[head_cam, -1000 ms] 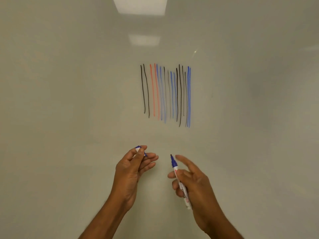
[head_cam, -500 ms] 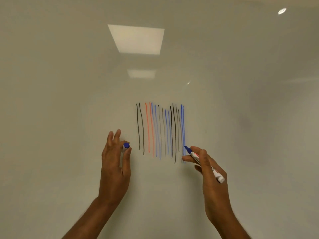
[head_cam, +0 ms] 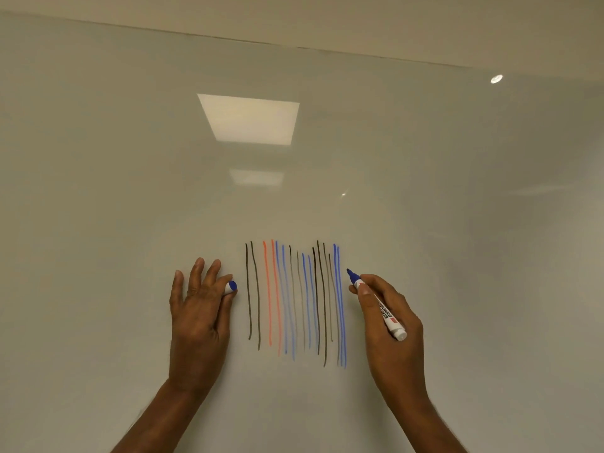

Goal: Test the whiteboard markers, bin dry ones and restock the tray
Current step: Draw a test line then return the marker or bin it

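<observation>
A strip of beige wall ran along the far top, ending at a thin dark seam that sloped down to the right. Below the seam, left of centre, shone the bright reflection of a square ceiling panel, with a smaller, fainter reflection just beneath it. A tiny glint sat to the right of that one. High on the right, a small round spotlight showed as a white dot.

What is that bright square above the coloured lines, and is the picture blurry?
Head view: the square is a ceiling light mirrored in the glossy whiteboard, with a fainter one below; the lines and marker look sharp.
</observation>
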Tool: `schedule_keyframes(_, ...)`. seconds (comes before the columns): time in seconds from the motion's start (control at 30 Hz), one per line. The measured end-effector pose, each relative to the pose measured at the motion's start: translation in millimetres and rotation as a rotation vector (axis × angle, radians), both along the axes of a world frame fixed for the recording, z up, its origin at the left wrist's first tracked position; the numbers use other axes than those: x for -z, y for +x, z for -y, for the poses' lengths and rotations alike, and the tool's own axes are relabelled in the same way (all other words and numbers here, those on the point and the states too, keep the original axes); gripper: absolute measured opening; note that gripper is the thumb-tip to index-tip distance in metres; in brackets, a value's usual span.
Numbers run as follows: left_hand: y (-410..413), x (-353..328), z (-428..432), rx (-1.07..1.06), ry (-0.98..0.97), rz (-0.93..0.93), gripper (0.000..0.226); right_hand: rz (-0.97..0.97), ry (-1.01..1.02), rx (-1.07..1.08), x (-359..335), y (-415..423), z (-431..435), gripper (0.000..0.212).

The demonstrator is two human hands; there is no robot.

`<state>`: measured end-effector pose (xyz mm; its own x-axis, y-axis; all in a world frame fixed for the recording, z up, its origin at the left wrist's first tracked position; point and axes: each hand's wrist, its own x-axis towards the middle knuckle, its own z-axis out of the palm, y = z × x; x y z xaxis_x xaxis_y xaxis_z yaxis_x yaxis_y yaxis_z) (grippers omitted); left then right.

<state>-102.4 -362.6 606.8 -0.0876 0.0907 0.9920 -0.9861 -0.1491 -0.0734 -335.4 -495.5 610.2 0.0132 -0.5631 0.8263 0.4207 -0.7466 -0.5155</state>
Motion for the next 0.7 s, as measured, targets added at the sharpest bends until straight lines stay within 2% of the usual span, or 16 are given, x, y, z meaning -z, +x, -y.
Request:
schedule_keyframes(0.17,4,2,4,-0.029,-0.034,0.022,0.034,0.033,-0.126,0.057,-26,10,2,0.023)
schedule_keyframes(0.4,6,3,6,-0.037,-0.052,0.029,0.036,0.047,-0.187,0.125,-40,16,9,0.016)
schedule_keyframes(0.63,5,3,5,-0.036,-0.052,0.027,0.035,-0.015,-0.236,0.211,31,-1,11,0.013)
schedule_keyframes(0.7,5,3,5,-0.038,-0.049,0.023,0.035,-0.024,-0.251,0.276,62,-3,14,0.020)
